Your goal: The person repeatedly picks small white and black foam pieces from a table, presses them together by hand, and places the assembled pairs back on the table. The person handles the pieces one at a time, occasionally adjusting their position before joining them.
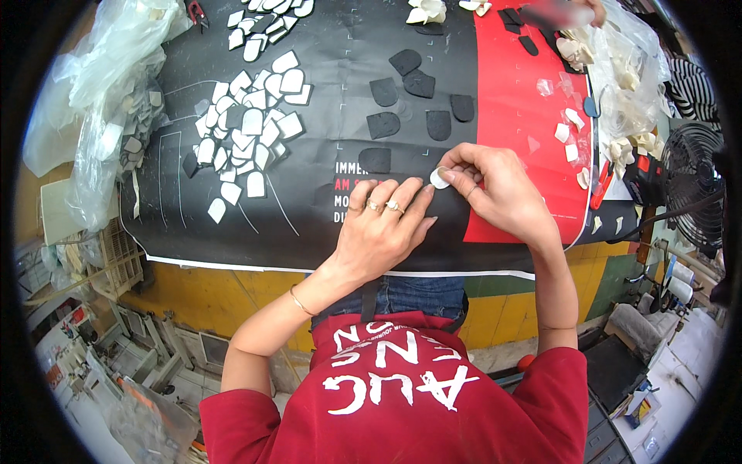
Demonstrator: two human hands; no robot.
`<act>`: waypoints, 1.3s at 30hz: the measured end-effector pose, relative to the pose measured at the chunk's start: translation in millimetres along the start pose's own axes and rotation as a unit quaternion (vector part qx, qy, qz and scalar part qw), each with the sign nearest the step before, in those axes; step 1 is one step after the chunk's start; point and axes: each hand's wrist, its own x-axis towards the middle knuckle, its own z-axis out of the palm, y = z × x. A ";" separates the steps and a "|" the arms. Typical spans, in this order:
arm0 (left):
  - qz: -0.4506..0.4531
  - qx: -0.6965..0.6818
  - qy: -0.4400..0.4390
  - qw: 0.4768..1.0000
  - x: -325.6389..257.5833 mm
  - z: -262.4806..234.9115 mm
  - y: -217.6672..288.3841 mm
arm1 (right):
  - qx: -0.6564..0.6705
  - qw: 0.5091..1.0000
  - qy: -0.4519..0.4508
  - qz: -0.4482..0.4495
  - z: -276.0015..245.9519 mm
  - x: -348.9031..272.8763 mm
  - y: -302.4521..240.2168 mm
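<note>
Head view: a white piece (439, 178) in the right hand (502, 197), many more on the table

From where I stand, a clear plastic bag (116, 69) slumps at the far left. Beside it, a heap of white-faced pieces (253, 121) lies on the black table cover (309, 155). These far outnumber the dark pieces (438, 124) spread loosely in the middle, so I'd judge that a few are done and most are left.

Next comes the left hand (379, 232), thumb and forefinger parted, nothing visible between them. Just to its right, above the black cover near the red section (502, 100), the right hand pinches the white piece between thumb and forefinger. Its pale face is turned up and its rounded edge points to the upper left; fingers hide the rest, so I can't tell its long axis. White scraps (562, 133) lie farther right, near a fan (692, 182).
</note>
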 end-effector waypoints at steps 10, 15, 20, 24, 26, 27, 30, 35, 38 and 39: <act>-0.013 -0.029 -0.013 0.999 3.3 -1.5 -0.4 | 0.012 1.000 -0.001 -0.013 0.2 -0.4 1.5; -0.007 -0.024 -0.036 0.999 8.5 -5.7 0.5 | 0.002 1.000 0.000 -0.009 0.1 -0.6 1.1; -0.001 0.003 -0.055 0.998 10.0 -9.2 3.1 | 0.009 0.999 0.029 0.013 2.7 -6.1 -0.6; 0.008 0.015 -0.053 0.998 10.2 -8.6 3.9 | -0.007 0.997 0.081 0.000 10.7 -9.1 0.7; 0.013 0.018 -0.054 0.998 9.9 -8.5 4.0 | -0.005 0.995 0.101 0.021 16.0 -9.1 1.5; 0.011 0.017 -0.055 0.998 9.8 -8.5 4.3 | 0.005 0.994 0.109 0.016 17.6 -9.8 1.7; 0.006 0.015 -0.057 0.998 9.8 -8.5 4.5 | 0.018 0.992 0.119 0.031 21.3 -10.0 2.0; 0.015 0.025 -0.058 0.998 10.7 -9.1 4.4 | 0.012 0.989 0.142 0.035 26.0 -8.7 1.4; 0.013 0.022 -0.057 0.998 11.5 -9.7 4.5 | -0.082 0.973 0.217 0.012 28.2 -12.0 0.8; 0.012 0.022 -0.059 0.998 11.7 -9.8 4.5 | -0.074 0.972 0.224 0.010 28.7 -11.8 1.1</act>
